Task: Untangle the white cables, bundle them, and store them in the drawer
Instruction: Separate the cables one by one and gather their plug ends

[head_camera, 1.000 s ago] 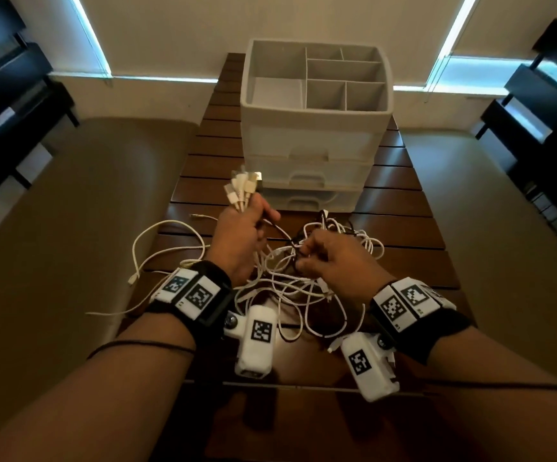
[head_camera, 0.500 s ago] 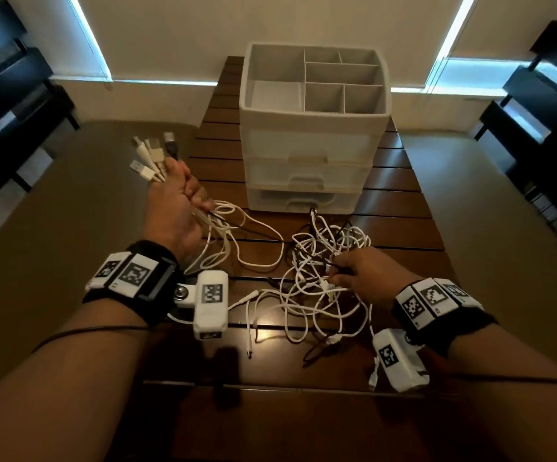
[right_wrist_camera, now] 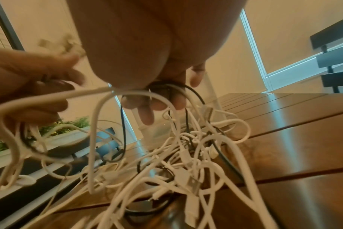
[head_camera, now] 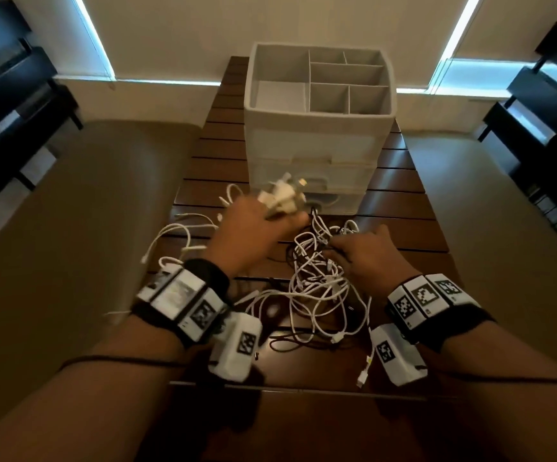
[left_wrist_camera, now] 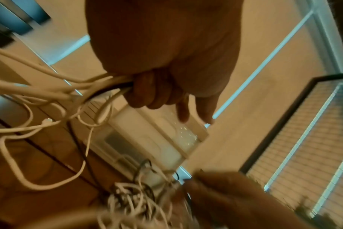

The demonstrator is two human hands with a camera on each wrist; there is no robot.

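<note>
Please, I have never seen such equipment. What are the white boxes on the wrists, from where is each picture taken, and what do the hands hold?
No machine: a person works with bare hands. The white boxes are wrist cameras; another camera sits on the head. The left hand grips several white cables near their plugs. The right hand holds strands of the tangled cables on the wooden table. Behind stands a white drawer unit, its drawers closed.

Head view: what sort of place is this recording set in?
Probably an indoor room, a lounge or office. A slatted wooden table with a white drawer organizer stands before blind-covered windows, with dark benches at the sides.
</note>
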